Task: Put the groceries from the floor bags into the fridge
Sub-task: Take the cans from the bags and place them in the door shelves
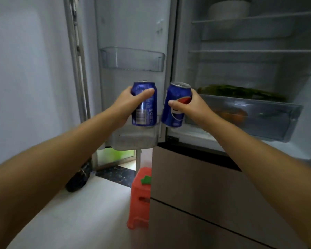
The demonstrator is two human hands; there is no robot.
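My left hand grips a blue soda can upright, held in front of the open fridge door just above its lower clear door bin. My right hand grips a second blue soda can, tilted slightly left, at the edge between the door and the fridge interior. The two cans are side by side and apart. The fridge stands open with white shelves.
An upper clear door bin has nothing in it. A clear drawer holds something orange, with green vegetables above it. A white bowl sits on the top shelf. An orange stool and a dark bag stand on the floor.
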